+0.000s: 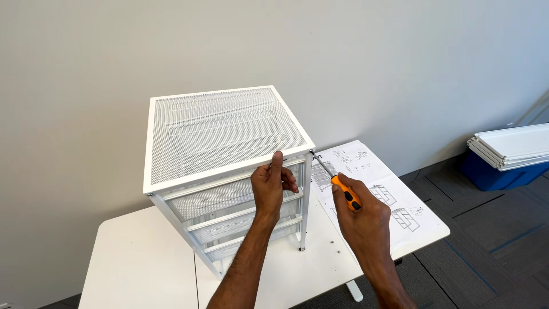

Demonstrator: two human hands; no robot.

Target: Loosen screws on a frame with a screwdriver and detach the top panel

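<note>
Your left hand grips the near edge of the white mesh drawer unit on the table — your right hand closes around an orange-handled screwdriver, tip at the unit's near-right corner.

It looks like an office: grey carpet tiles (right of the fingers), plain wall, white table.

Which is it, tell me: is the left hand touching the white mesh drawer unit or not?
Touching. The head view shows the left hand gripping the front edge of the white mesh drawer unit, thumb pressed on the top frame, fingers curled beneath.
</note>
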